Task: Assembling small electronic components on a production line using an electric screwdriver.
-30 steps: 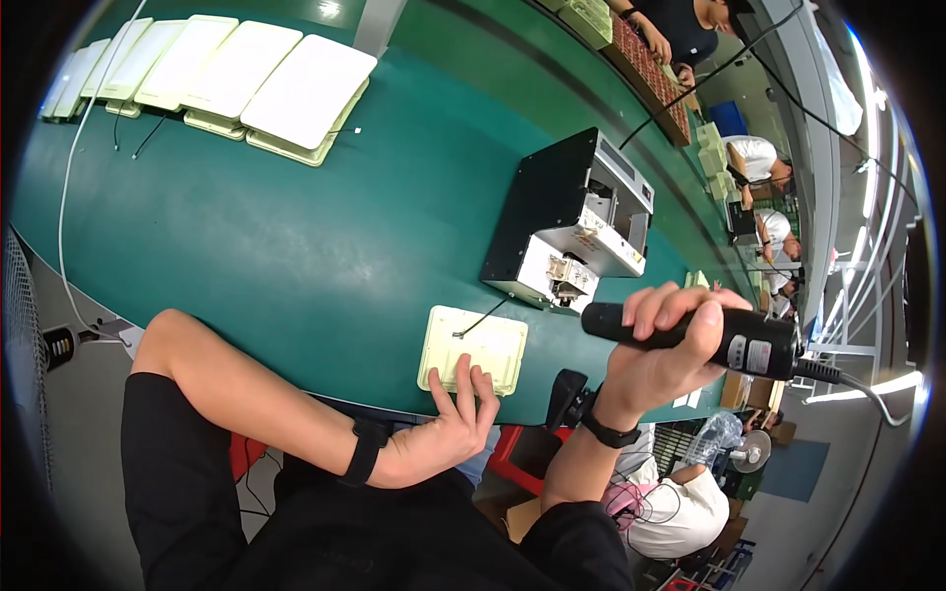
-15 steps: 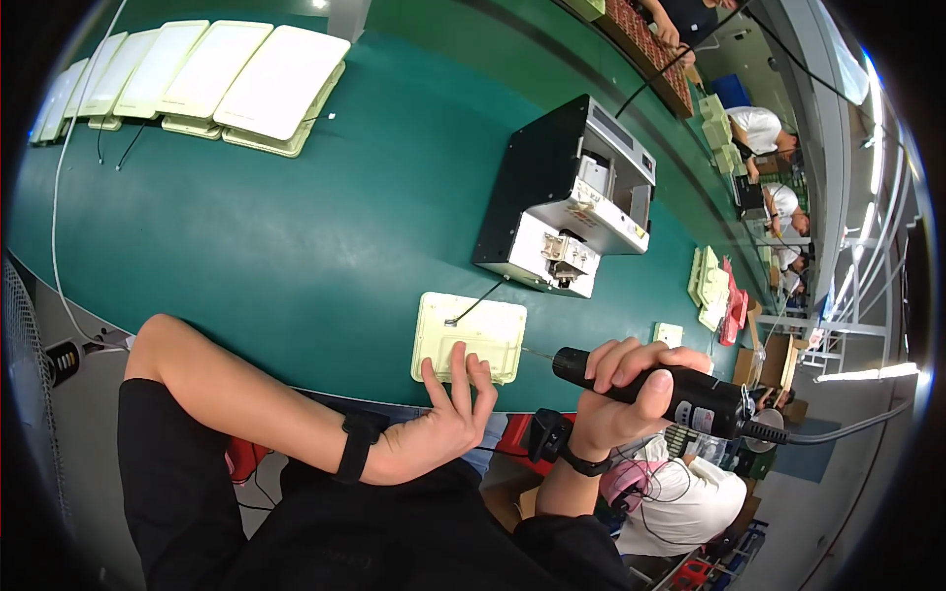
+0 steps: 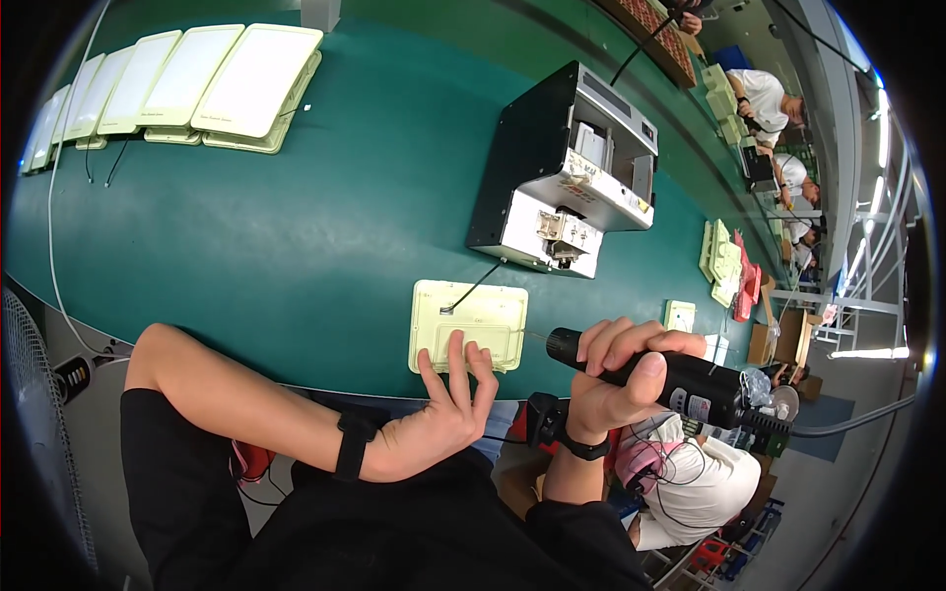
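A pale yellow-green plastic panel (image 3: 426, 325) lies flat at the near edge of the green table, a short black cable running from it toward the machine. My left hand (image 3: 445, 419) rests on the panel's near side, fingers spread and holding nothing. In my right hand (image 3: 631, 369) is a black electric screwdriver (image 3: 680, 384), held nearly level. Its thin bit points left and reaches the panel's right edge; whether it touches a screw there is too small to tell. A grey cord leaves the back of the screwdriver.
Just beyond the panel stands a black and silver machine (image 3: 572, 172). Overlapping white-faced panels (image 3: 261, 84) lie at the far left. More pale green parts (image 3: 724, 261) and a red bag (image 3: 746, 281) are at the right. Other people (image 3: 764, 103) sit farther off; one in white (image 3: 705, 483) is close at my right.
The view has shifted slightly. My left hand stays spread on the panel, and my right hand keeps the screwdriver at its right edge with little visible movement.
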`<state>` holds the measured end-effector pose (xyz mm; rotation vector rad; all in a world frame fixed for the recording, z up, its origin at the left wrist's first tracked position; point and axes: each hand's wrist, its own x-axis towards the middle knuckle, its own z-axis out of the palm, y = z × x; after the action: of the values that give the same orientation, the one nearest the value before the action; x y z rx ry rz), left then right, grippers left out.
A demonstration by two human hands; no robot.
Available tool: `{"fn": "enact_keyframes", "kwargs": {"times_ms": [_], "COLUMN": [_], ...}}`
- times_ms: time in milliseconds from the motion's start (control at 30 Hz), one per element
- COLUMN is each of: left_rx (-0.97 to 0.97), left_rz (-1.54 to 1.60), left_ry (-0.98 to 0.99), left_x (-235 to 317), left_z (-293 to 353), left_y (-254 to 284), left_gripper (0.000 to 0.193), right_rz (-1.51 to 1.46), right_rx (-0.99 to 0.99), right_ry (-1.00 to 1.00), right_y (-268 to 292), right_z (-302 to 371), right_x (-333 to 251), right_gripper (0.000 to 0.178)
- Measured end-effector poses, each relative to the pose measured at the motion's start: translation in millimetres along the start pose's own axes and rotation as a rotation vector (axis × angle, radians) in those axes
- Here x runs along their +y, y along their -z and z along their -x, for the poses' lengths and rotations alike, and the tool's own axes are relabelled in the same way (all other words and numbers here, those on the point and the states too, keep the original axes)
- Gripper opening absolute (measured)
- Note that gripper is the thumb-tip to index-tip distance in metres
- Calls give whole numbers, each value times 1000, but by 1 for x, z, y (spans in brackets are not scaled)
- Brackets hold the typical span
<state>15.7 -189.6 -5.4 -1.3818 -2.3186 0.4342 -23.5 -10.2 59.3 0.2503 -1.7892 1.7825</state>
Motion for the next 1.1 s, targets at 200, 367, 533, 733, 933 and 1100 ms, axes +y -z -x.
{"fn": "enact_keyframes", "kwargs": {"times_ms": [200,367,533,733,933,1100], "left_rx": [-4,17,38,22,38,-51], "left_rz": [-5,-47,3,-30,-78,-33], "left_ry": [-23,-19,-7,14,40,6], "left_x": [-1,-1,-2,3,11,10], "left_z": [4,2,0,5,6,8], "left_y": [0,0,0,-3,-7,-2], "left_gripper": [47,44,44,43,44,47], "right_rz": [-33,-123,-8,5,-296,-297], "right_rx": [-27,-39,107,53,-166,-445], "right_ry": [-7,86,188,128,-13,-74], "right_y": [-3,-15,-41,-47,-64,-92], "right_z": [-3,-36,-81,-69,-28,-8], "right_x": [1,-30,-23,-18,-35,-18], "right_gripper": [20,18,19,21,25,34]}}
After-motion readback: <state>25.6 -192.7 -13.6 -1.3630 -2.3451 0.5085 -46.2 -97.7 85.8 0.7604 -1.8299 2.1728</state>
